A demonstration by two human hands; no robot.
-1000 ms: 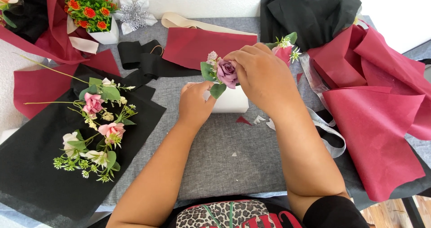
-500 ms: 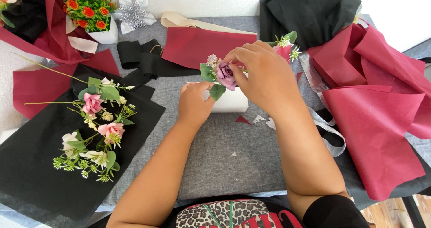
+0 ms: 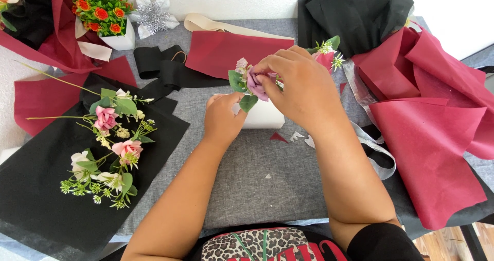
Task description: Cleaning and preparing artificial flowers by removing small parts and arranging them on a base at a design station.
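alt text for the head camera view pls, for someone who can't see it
Seen from above, a person's right hand pinches a mauve artificial rose with green leaves, while the left hand steadies a small white container on a grey cloth-covered table. A spray of pink and white flowers lies on black wrapping paper at left, with crimson wrapping sheets at right.

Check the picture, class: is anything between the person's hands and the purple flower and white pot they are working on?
Nothing visible. The right hand already pinches the purple flower, and the left hand rests against the white pot below it.
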